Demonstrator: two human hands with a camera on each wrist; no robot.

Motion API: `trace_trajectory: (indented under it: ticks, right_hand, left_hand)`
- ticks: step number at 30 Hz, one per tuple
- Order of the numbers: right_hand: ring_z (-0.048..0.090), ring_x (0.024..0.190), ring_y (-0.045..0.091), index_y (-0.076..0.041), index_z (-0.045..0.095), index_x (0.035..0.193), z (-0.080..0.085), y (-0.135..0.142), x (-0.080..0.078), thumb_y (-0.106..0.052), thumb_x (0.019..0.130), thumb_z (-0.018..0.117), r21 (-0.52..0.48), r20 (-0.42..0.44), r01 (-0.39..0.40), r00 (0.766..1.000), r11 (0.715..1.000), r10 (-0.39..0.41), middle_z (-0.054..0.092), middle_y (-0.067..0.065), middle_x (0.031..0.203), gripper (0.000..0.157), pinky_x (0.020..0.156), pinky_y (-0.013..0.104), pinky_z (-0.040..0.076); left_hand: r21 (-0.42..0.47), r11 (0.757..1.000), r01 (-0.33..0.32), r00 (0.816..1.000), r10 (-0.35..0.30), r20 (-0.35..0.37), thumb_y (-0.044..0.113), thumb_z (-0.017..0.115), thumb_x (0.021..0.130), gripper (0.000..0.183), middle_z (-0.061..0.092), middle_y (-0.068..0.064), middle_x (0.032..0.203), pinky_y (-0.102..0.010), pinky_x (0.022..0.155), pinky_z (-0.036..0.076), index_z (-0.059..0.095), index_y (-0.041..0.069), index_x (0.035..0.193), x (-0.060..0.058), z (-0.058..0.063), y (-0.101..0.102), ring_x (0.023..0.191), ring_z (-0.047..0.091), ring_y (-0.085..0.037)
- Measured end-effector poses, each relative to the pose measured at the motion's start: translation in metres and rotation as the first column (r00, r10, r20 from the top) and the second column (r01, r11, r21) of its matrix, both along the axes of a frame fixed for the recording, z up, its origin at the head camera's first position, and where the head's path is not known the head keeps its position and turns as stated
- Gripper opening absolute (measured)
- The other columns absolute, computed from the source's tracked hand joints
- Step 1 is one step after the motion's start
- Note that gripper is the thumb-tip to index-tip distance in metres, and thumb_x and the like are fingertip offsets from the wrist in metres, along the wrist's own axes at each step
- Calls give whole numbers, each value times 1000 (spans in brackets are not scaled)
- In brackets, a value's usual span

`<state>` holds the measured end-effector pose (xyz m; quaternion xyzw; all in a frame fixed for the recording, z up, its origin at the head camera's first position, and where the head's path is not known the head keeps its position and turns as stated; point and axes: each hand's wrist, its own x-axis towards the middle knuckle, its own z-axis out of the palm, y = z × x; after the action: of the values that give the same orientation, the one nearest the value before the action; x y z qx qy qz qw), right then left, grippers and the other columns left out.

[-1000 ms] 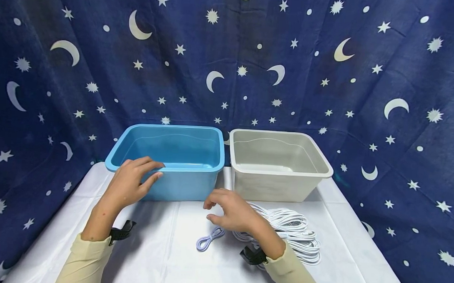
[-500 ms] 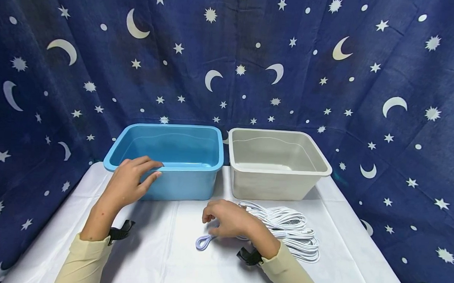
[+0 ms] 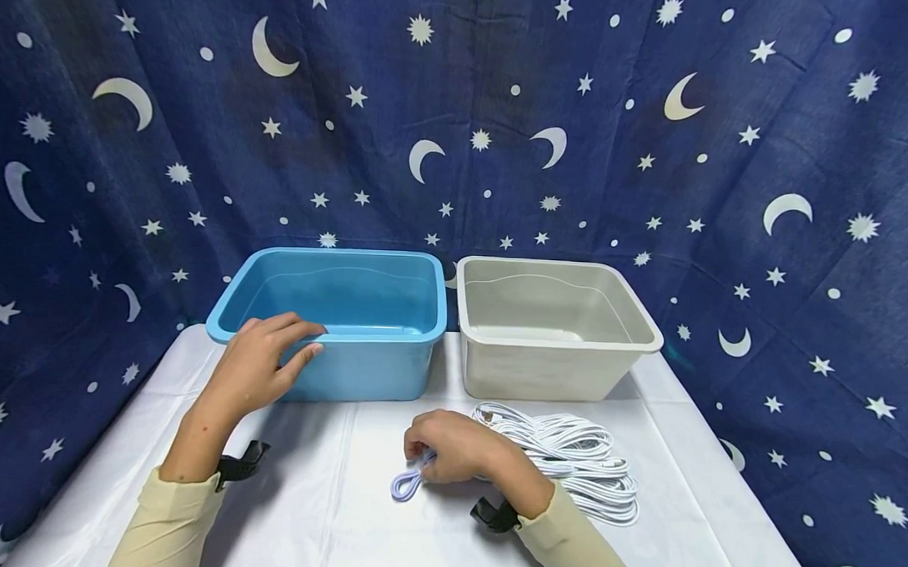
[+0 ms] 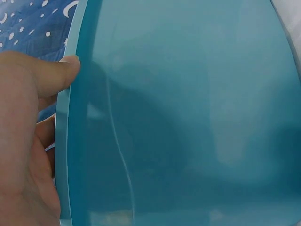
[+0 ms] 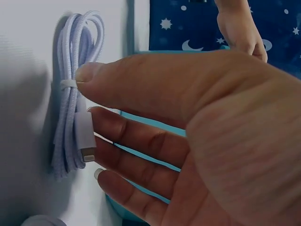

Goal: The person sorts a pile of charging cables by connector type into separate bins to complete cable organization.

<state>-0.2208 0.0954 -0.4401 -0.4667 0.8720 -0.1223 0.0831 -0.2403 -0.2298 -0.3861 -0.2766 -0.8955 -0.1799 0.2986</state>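
My left hand grips the near rim of the light-blue bin. Its fingers reach over the rim and the thumb lies along the outer side; in the left wrist view the thumb touches the edge of the bin wall. On the cloth in front of the bins, my right hand pinches a lavender charging cable, folded into a small bundle. Seen from the right wrist, the thumb presses by the white tie of the cable, with fingertips close to its connector. Part of the bundle is hidden under the hand in the head view.
A pile of coiled white cables lies right of my right hand. Behind it stands a light-grey bin, beside the blue one. A white cloth covers the table. A dark-blue curtain with moons and stars hangs behind.
My right hand has come down and closer onto the lavender cable, its fingers drawing together on it. The left hand has stayed on the blue bin's rim.
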Motion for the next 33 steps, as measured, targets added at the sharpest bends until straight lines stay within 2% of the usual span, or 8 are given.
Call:
trace_trajectory:
  ticks: [11,22,33]
  right_hand:
    - [51,78,-1,-19,75,92,-5,-4,2,-10,81,88,32,-32,-6,999,999,7,64,-9,87,19,72,14,41]
    - [52,79,-2,-20,76,92,-10,-6,2,-1,76,85,47,-57,-14,998,999,17,63,-11,86,26,74,12,42]
    - [51,79,-1,-22,79,90,-11,-6,2,-9,83,87,79,-95,-40,994,996,48,63,-13,86,18,74,14,42]
  left_hand:
    - [7,1000,-1,1000,1,1,17,79,96,23,74,-4,105,-53,80,48,79,12,118,0,0,0,84,68,-27]
    - [11,1000,-2,1000,3,-2,18,79,97,22,74,-3,104,-53,80,48,79,13,118,0,0,0,84,67,-26]
    - [5,1000,-6,1000,6,1,18,79,96,22,74,-4,103,-53,81,48,79,12,118,0,1,1,83,67,-26]
